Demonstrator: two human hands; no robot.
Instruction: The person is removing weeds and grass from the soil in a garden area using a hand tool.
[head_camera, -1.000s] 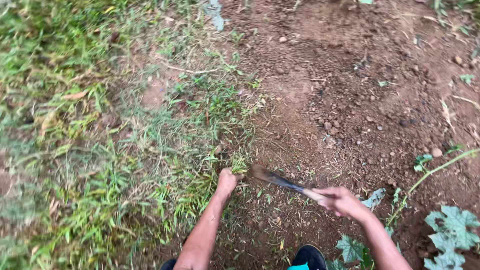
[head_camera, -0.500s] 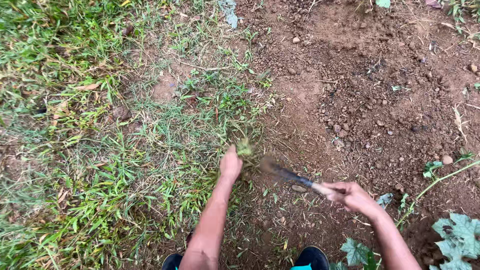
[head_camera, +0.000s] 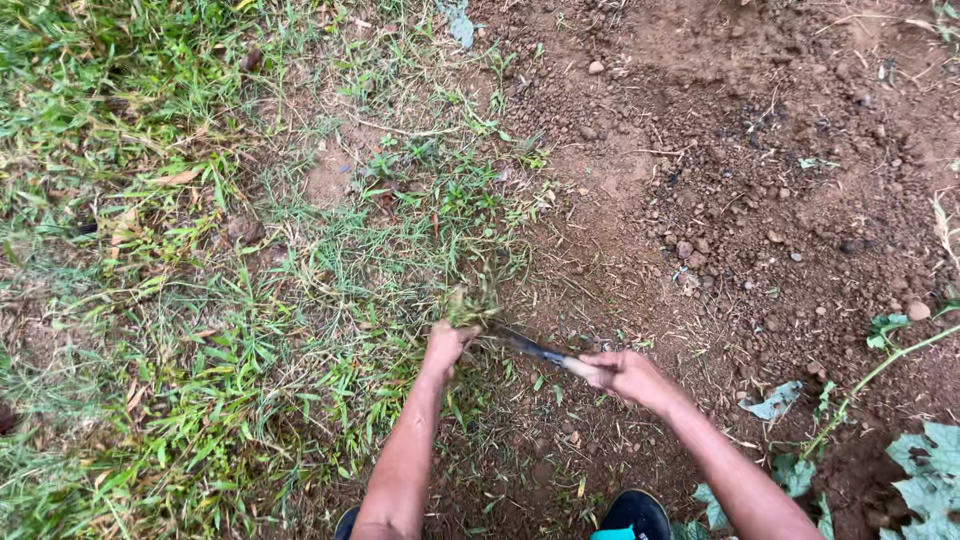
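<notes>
Where patchy grass (head_camera: 200, 300) meets bare reddish soil (head_camera: 760, 170), the left hand (head_camera: 447, 347) grips a grass tuft (head_camera: 472, 305) while the right hand (head_camera: 625, 377) clenches a dark blade (head_camera: 528, 347).

The patchy green grass (head_camera: 200, 300) fills the left half of the view, and the bare brown stony soil (head_camera: 760, 180) fills the right. At the border between them, the left hand (head_camera: 447, 345) sits on a small grass tuft (head_camera: 470, 305). Just right of it, the right hand (head_camera: 625, 375) holds a short dark-bladed tool (head_camera: 530, 348), its blade reaching left to the tuft's base. A broad-leaved green vine (head_camera: 900, 400) lies at the lower right, and a dark shoe (head_camera: 635, 515) below the hands.
</notes>
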